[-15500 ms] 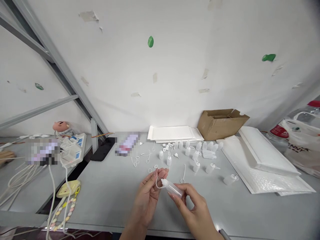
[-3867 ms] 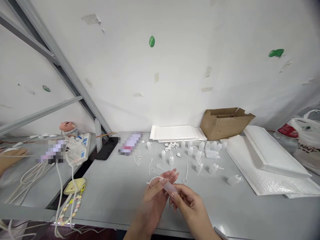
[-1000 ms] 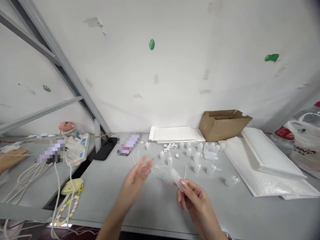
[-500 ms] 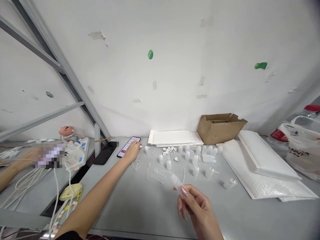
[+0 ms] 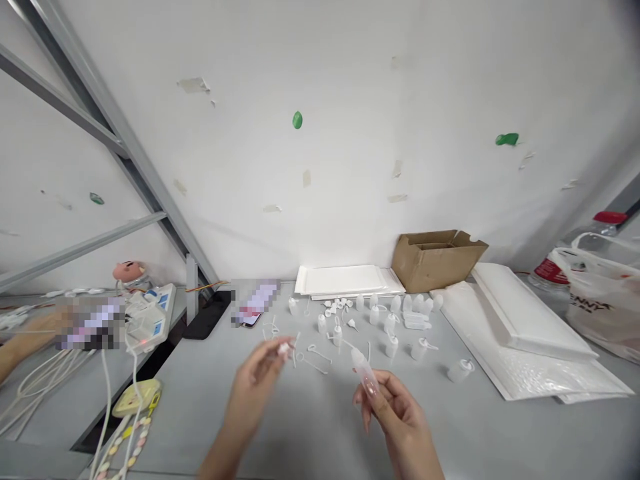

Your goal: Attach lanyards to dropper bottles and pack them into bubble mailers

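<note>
My left hand point(image 5: 257, 380) is closed in a pinch on a small white cap point(image 5: 285, 349), slightly blurred, above the grey table. To its right, my right hand point(image 5: 395, 413) grips a translucent squeeze bottle point(image 5: 365, 375), its pointed nozzle tilted up and to the left. Behind both hands, thin white strap loops point(image 5: 313, 360) lie scattered. Several small bottles with strapped caps stand farther back, one bottle point(image 5: 391, 345) among them. A group of loose white caps point(image 5: 337, 307) lies near the middle. One bottle point(image 5: 460, 371) leans on its side at the right.
A brown cardboard box point(image 5: 435, 263) and flat white packages point(image 5: 345, 279) sit against the wall. Padded white envelopes point(image 5: 540, 320) and a plastic bag point(image 5: 600, 287) are on the right. At left lie a phone point(image 5: 257, 300), a black phone point(image 5: 207, 317), a power strip point(image 5: 155, 320) and another person's arm point(image 5: 30, 337).
My left hand has come back from beside the phone toward my right hand, carrying the small white cap. My right hand stays nearly in place with the bottle. The view has shifted slightly.
</note>
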The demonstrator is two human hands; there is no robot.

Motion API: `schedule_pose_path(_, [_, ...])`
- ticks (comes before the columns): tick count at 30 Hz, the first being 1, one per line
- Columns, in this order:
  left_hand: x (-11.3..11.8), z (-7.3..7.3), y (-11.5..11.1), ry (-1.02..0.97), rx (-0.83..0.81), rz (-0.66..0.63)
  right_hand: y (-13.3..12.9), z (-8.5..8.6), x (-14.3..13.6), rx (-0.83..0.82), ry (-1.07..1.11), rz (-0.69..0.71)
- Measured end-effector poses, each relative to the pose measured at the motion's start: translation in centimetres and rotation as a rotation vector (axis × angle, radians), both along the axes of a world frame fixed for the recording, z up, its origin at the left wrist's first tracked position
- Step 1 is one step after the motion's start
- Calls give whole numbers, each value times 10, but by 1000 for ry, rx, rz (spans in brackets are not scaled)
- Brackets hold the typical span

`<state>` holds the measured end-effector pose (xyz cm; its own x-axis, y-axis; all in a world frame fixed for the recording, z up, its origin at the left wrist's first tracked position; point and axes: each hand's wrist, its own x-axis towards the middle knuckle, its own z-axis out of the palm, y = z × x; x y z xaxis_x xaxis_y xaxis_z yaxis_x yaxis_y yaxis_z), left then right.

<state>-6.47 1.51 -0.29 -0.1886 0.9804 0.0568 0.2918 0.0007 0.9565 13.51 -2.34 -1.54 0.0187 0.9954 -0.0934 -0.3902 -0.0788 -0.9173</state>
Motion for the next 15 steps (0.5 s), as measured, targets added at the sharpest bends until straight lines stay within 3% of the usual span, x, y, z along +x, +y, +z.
schedule_pose_path(3, [39,-4,-33,-442,-153,-75,-7,-1,-7,26,44,55])
schedule_pose_path(6, [60,-6,-41,-773,-259,-174,-18,-2,-10,35,76,103])
schedule_pose_path(11, [66,-6,-42,-983,-199,-124,-35,-4,-10,16,71,95])
schedule_pose_path(15, [66,-9,-50,-1172,-246,-162,-44,-2,-15,28,42,194])
